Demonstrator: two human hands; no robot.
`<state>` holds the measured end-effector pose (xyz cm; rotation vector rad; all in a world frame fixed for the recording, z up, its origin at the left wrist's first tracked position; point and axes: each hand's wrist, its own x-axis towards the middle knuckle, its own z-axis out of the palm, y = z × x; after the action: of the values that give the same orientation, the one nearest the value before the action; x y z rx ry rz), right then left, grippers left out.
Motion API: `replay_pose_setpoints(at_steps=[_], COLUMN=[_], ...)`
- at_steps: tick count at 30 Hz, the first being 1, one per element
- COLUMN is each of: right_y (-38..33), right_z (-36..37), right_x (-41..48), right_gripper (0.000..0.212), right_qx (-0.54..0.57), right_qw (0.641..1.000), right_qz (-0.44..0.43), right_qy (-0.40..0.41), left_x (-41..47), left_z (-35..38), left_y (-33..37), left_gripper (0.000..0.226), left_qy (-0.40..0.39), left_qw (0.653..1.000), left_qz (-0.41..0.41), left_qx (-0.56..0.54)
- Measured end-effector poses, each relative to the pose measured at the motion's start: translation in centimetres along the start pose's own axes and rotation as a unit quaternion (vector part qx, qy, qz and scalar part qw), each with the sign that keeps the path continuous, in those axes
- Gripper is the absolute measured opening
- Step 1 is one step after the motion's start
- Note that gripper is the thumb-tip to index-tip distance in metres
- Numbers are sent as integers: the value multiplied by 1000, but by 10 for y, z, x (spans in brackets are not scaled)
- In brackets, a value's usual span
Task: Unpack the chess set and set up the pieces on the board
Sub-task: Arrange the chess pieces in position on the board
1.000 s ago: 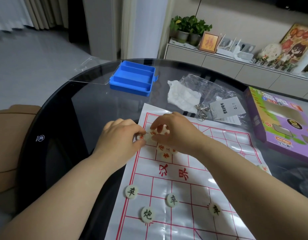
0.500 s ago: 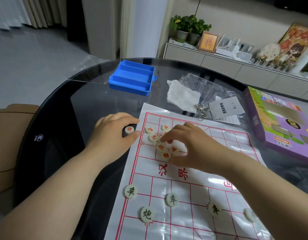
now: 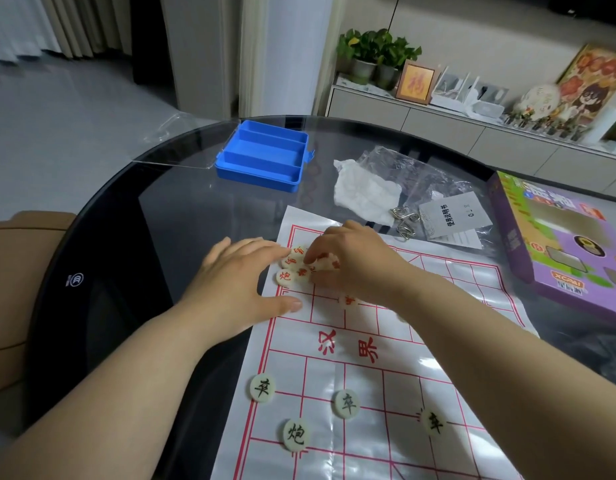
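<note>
A white paper chess board (image 3: 355, 455) with a red grid lies on the dark glass table. A cluster of cream discs with red characters (image 3: 292, 268) sits at the board's far left corner, and one more red piece (image 3: 348, 300) lies just to its right. My left hand (image 3: 240, 282) lies flat, its straight fingertips touching the cluster from the left. My right hand (image 3: 355, 268) curls over the cluster from the right and pinches red pieces (image 3: 325, 263). Several black-lettered pieces (image 3: 347, 403) stand on the near half of the board.
An open blue plastic case (image 3: 265, 155) with its clear lid (image 3: 182, 147) sits at the far left. A crumpled tissue (image 3: 365, 192), plastic bag (image 3: 403, 168), leaflet (image 3: 452, 213) and metal rings (image 3: 403, 218) lie beyond the board. A purple game box (image 3: 559, 244) is at right.
My left hand let its piece go and stretched its fingers right onto the cluster. My right hand moved back up and left over the red pieces and closed on some.
</note>
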<state>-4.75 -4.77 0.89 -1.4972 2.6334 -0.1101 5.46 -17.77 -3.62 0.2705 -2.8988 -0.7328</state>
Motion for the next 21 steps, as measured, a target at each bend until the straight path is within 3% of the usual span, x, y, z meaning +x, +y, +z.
replay_pose_setpoints(at_steps=[10,17,21], right_y=[18,9,9], right_z=[-16,-6,-4], right_x=[-6,2,7], right_gripper=[33,34,30], right_qx=[128,-12,-34], right_qw=[991,1000,999], right_qz=[32,18,21], right_qy=[-6,-11,-4], left_x=[0,-1,0], left_z=[-1,-2,-2], left_y=[0,0,0], left_gripper=[72,69,69], left_qy=[-6,-4,-4], left_qw=[1000,1000,1000], left_qz=[-4,-7,-6], left_qx=[-15,-20,-22])
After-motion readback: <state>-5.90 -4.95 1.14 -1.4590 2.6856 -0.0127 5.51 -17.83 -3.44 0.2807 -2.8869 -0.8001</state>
